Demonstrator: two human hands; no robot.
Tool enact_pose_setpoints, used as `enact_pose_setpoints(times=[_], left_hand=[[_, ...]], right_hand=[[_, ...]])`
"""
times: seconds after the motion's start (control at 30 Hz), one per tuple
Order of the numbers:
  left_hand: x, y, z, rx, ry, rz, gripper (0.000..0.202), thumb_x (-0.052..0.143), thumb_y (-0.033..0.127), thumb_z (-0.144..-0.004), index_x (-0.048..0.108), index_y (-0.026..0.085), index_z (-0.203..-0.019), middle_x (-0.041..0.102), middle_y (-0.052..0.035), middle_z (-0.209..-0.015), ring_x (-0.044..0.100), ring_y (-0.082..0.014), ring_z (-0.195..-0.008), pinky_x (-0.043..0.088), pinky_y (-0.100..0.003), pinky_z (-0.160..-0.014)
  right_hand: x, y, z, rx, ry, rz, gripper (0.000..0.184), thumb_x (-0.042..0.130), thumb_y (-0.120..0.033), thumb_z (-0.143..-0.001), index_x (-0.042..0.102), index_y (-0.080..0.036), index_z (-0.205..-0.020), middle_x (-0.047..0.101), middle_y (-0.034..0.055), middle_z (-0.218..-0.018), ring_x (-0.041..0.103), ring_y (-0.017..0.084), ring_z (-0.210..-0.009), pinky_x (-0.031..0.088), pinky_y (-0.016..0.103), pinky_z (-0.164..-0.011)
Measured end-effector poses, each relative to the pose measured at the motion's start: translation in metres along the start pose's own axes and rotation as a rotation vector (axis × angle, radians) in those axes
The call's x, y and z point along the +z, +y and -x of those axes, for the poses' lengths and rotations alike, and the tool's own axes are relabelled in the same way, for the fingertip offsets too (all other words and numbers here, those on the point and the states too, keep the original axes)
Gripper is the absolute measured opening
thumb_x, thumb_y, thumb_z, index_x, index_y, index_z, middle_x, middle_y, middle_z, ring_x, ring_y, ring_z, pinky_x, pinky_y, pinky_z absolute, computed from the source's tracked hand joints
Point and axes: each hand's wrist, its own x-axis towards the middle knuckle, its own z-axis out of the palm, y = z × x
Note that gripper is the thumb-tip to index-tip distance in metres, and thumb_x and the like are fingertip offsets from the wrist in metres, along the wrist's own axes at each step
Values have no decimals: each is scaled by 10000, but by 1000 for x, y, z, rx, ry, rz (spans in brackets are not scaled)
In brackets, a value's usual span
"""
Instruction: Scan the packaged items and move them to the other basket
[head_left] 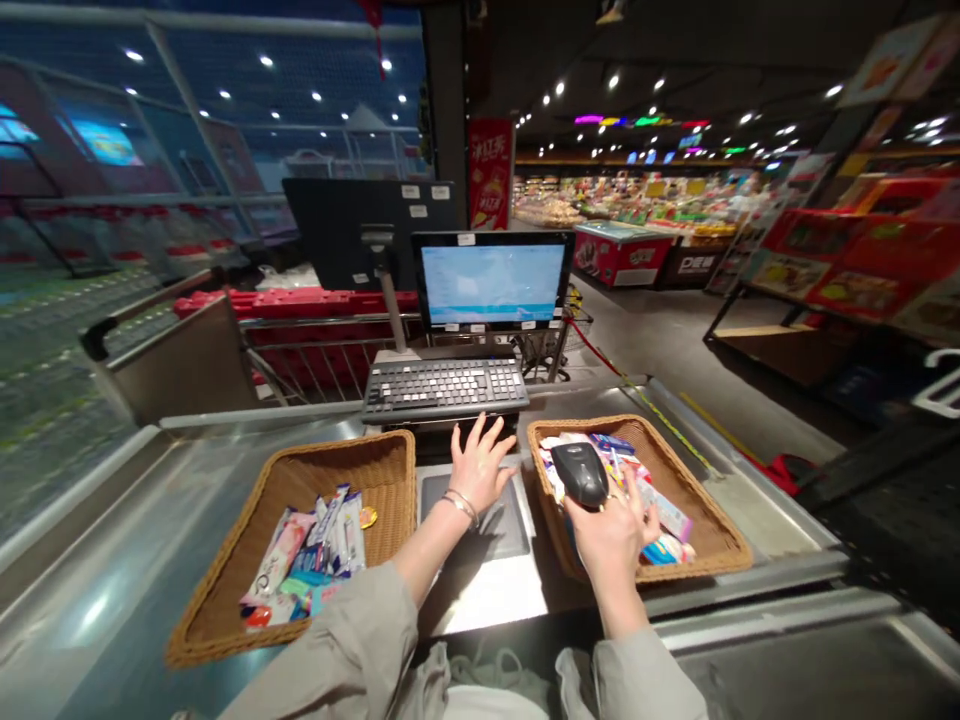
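My left hand (pixel 480 465) is spread open with nothing in it, its fingertips just short of the front edge of the black keyboard (pixel 446 387). Beneath it a flat grey panel (pixel 480 515) is set in the counter. Over the right wicker basket (pixel 712 525), my right hand (pixel 611 530) is closed around a black handheld barcode scanner (pixel 581 472). Packaged snacks, among them a pink and white box (pixel 666 512), lie in that basket, partly hidden by the hand and scanner. The left wicker basket (pixel 255 500) holds several wrapped bars and a pink Dove packet (pixel 281 560).
A lit monitor (pixel 493 280) stands behind the keyboard, with a second dark screen (pixel 330 235) at its left, seen from behind. Metal counter edges (pixel 750 585) run around the baskets. Shopping carts (pixel 322 350) stand beyond, and a red-boxed display (pixel 847 250) is at the right.
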Motion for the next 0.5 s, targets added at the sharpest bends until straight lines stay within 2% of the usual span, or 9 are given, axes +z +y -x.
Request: enact_pose_setpoints(times=[0.17, 0.27, 0.4, 0.5], left_hand=[[-12, -37, 35, -112, 28, 25, 363, 640, 320, -876, 632, 303, -1238, 553, -73, -1438, 364, -293, -1426, 162, -650, -1163], [-21, -62, 60, -215, 95, 35, 285, 624, 307, -888, 669, 292, -1169, 642, -64, -1331, 462, -262, -1353, 192, -588, -1171], [-31, -100, 93, -358, 155, -2, 218, 598, 305, -906, 691, 289, -1102, 690, -35, -1248, 528, -228, -1278, 247, -518, -1156], [-37, -132, 117, -456, 121, -59, 223, 591, 288, -899, 696, 292, -1095, 694, -30, -1237, 542, -233, -1253, 260, -512, -1145]], right_hand=[[21, -27, 10, -122, -94, -83, 403, 537, -532, -782, 723, -213, -943, 706, 117, -1109, 466, 318, -1287, 223, 522, -1075], [34, -40, 18, -162, -180, -122, 422, 553, -506, -762, 713, -208, -1014, 710, 113, -1094, 458, 318, -1295, 265, 512, -1054], [50, -57, 30, -217, -268, -119, 471, 513, -521, -769, 704, -204, -1060, 695, 116, -1167, 442, 317, -1308, 185, 543, -1106], [58, -68, 39, -256, -316, -130, 470, 492, -517, -783, 702, -199, -1057, 686, 117, -1193, 425, 315, -1322, 160, 551, -1110]])
